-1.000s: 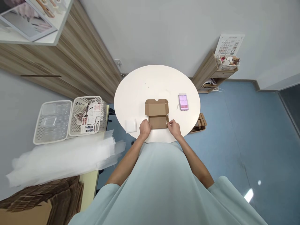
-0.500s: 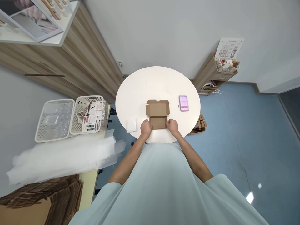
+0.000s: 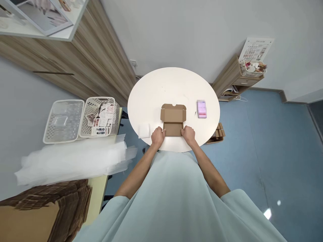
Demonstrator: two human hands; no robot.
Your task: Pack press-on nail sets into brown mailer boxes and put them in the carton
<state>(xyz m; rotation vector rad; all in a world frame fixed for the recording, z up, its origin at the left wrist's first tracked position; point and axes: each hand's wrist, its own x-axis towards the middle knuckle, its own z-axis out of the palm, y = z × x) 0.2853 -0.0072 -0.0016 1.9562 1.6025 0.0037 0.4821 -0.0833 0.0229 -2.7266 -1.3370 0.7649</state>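
A small brown cardboard box (image 3: 173, 129) lies on the white oval table (image 3: 153, 87), its lid folded back away from me and its inside bare. My left hand (image 3: 158, 136) is closed on the box's left wall near the front corner. At the opposite side wall, my right hand (image 3: 188, 134) grips in the same way, thumb toward the inside. Left of my left hand is a flat white packet (image 3: 144, 130). A phone-like thing with a blurred pink and purple face (image 3: 201, 109) rests to the right of the box.
On the left, a side table (image 3: 97, 191) bears white baskets (image 3: 116, 116) of sachets and clear containers, a stack of white translucent sheets (image 3: 73, 161) and flattened cardboard (image 3: 73, 208). A carton of folded boxes (image 3: 217, 134) stands on the floor at right, near a wooden cabinet (image 3: 228, 77).
The camera view has shifted slightly, so the scene sits a little further right and higher. Both hands keep their hold on the box sides, and its lid stays open.
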